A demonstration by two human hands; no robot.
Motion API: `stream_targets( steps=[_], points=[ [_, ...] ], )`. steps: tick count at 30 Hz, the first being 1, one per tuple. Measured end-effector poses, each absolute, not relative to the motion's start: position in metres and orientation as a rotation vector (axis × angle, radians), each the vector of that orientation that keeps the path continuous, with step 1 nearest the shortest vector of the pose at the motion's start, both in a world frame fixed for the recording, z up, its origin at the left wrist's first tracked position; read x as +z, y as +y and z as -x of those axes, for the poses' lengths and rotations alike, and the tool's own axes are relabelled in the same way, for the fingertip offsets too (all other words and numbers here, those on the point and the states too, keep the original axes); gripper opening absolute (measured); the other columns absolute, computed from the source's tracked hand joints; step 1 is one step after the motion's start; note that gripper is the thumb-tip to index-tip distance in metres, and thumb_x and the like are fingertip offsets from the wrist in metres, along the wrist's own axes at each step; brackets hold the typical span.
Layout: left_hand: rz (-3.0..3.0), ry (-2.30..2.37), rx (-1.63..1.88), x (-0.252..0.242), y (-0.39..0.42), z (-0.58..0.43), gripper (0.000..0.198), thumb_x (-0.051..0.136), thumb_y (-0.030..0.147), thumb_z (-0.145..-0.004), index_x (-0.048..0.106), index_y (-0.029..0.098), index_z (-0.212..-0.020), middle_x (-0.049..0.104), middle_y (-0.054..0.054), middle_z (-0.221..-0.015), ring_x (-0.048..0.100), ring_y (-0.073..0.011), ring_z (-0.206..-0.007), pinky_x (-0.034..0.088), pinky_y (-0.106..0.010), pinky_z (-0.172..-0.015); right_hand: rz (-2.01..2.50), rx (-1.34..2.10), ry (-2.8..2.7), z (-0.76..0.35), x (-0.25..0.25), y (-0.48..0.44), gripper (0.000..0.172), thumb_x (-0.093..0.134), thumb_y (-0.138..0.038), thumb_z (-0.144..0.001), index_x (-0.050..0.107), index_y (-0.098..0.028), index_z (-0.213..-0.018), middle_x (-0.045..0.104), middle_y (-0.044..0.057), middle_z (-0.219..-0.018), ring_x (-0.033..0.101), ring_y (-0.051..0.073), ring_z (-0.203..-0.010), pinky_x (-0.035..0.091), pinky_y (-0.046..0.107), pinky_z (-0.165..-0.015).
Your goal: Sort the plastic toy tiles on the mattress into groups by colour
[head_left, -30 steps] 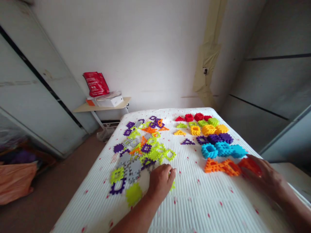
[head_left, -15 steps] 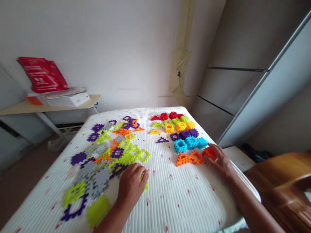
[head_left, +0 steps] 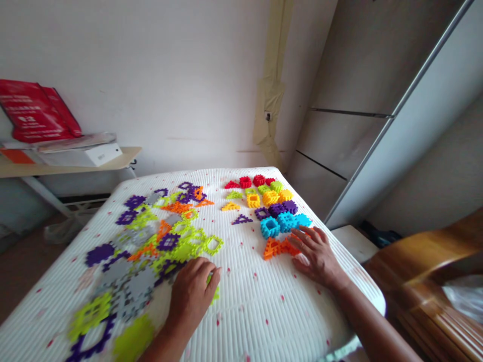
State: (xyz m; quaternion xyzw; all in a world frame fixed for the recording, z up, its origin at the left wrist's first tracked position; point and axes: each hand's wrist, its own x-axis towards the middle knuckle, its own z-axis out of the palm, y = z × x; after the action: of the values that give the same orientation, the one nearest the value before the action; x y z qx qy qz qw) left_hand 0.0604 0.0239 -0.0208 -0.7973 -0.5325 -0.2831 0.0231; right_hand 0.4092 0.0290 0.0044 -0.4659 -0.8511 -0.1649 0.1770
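Note:
My right hand (head_left: 316, 257) rests over the row of orange toothed building pieces (head_left: 277, 247), its fingers spread and partly covering them. Just behind its fingertips stand the blue pieces (head_left: 287, 221). My left hand (head_left: 193, 287) lies on the bed cover with its fingers curled round a lime green building piece (head_left: 215, 294), mostly hidden beneath the hand. Beyond and left of it spreads a loose mix of flat pieces, among them a purple window-like one (head_left: 168, 242), grey ones (head_left: 141, 282) and a lime green square (head_left: 134, 338).
Colour-sorted rows of red (head_left: 245, 182), yellow (head_left: 253, 201) and purple pieces (head_left: 277, 209) stand at the back right of the white quilted surface (head_left: 249, 286). A side table (head_left: 130, 153) with a red bag (head_left: 41, 113) is at left, a wardrobe (head_left: 339, 90) at right.
My right hand has moved left along the orange row and its fingers have spread. The view has turned slightly right. My left hand keeps its place on the cover.

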Motion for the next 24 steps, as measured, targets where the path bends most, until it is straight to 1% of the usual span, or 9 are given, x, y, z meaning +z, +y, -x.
stream_targets(
  steps=[4,8,11,15,19,22,24],
  points=[
    [2.457,-1.678,-0.883,-0.021,0.022,-0.062,0.023,0.046,0.029,-0.087,0.059,0.02,-0.07,0.061,-0.004,-0.076,0.056,-0.0189,-0.076,0.042,-0.032,-0.072,1.311,-0.521,-2.428,-0.405,0.0,0.029,0.039,0.057,-0.023,-0.08,0.058,-0.025,-0.119,0.056,0.008,-0.128,0.042,0.032,-0.12,0.023,0.057,-0.1],
    [2.424,-1.729,-0.881,-0.017,0.018,-0.064,0.022,0.047,0.027,-0.086,0.059,0.02,-0.069,0.061,-0.004,-0.077,0.056,-0.0181,-0.078,0.042,-0.032,-0.074,1.267,-0.569,-2.396,-0.408,-0.007,0.034,0.033,0.055,-0.023,-0.083,0.06,-0.025,-0.116,0.06,0.008,-0.123,0.046,0.031,-0.118,0.026,0.056,-0.099],
    [2.415,-1.776,-0.876,-0.014,0.017,-0.066,0.019,0.049,0.025,-0.085,0.059,0.019,-0.069,0.061,-0.004,-0.078,0.056,-0.0177,-0.079,0.042,-0.031,-0.074,1.241,-0.566,-2.381,-0.411,-0.013,0.039,0.031,0.053,-0.029,-0.084,0.062,-0.026,-0.114,0.062,0.008,-0.12,0.05,0.032,-0.114,0.028,0.056,-0.097],
    [2.399,-1.809,-0.879,-0.011,0.015,-0.067,0.017,0.051,0.025,-0.084,0.06,0.019,-0.07,0.061,-0.004,-0.079,0.056,-0.0177,-0.08,0.042,-0.031,-0.074,1.203,-0.564,-2.352,-0.415,-0.02,0.043,0.032,0.052,-0.035,-0.085,0.062,-0.028,-0.114,0.063,0.007,-0.118,0.053,0.033,-0.11,0.03,0.056,-0.095],
    [2.347,-1.83,-0.884,-0.006,0.016,-0.063,0.017,0.051,0.025,-0.084,0.06,0.019,-0.071,0.062,-0.004,-0.079,0.056,-0.0178,-0.081,0.042,-0.031,-0.075,1.151,-0.571,-2.312,-0.416,-0.022,0.042,0.034,0.051,-0.04,-0.085,0.061,-0.027,-0.115,0.063,0.009,-0.117,0.054,0.034,-0.109,0.03,0.057,-0.095],
    [2.247,-1.872,-0.858,0.002,0.021,-0.05,0.017,0.049,0.025,-0.085,0.062,0.02,-0.076,0.064,-0.005,-0.084,0.056,-0.0195,-0.086,0.041,-0.034,-0.079,1.078,-0.578,-2.273,-0.409,-0.018,0.036,0.04,0.052,-0.042,-0.085,0.056,-0.027,-0.121,0.063,0.01,-0.117,0.056,0.034,-0.106,0.033,0.056,-0.094],
    [2.149,-1.938,-0.816,0.01,0.028,-0.033,0.017,0.048,0.023,-0.085,0.064,0.02,-0.081,0.065,-0.005,-0.088,0.056,-0.0212,-0.089,0.041,-0.036,-0.081,1.005,-0.558,-2.274,-0.398,-0.013,0.031,0.043,0.054,-0.039,-0.084,0.052,-0.028,-0.126,0.063,0.01,-0.118,0.056,0.033,-0.107,0.036,0.054,-0.093]
  ],
)
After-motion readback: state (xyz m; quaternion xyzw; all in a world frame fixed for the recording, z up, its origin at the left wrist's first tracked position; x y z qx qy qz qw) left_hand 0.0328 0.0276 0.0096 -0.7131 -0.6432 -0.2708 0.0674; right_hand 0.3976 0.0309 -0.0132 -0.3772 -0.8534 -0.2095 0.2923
